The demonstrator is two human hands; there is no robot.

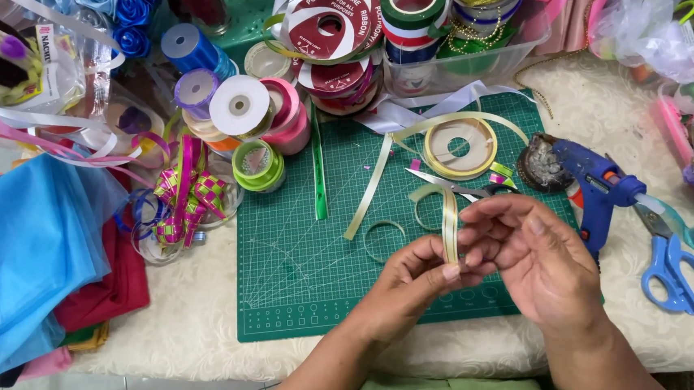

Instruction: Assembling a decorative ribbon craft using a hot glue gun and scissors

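Note:
Both my hands meet over the near right part of a green cutting mat point(302, 247). My left hand point(412, 282) pinches the bottom of a small upright loop of pale yellow-green ribbon point(450, 227). My right hand point(534, 255) has its fingers curled around the same ribbon loop from the right. Two small ribbon rings point(384, 240) lie on the mat just beyond my hands. A flat spool of the same pale ribbon point(461, 148) sits farther back, with a loose strip point(369, 190) trailing toward the front left.
A blue glue gun point(599, 189) rests right of the mat, blue-handled scissors point(678, 269) beyond it. Silver scissors point(454, 184) lie near the spool. Many ribbon rolls point(252, 112) crowd the back; blue fabric point(21, 250) and woven ribbon stars point(188, 199) are at left.

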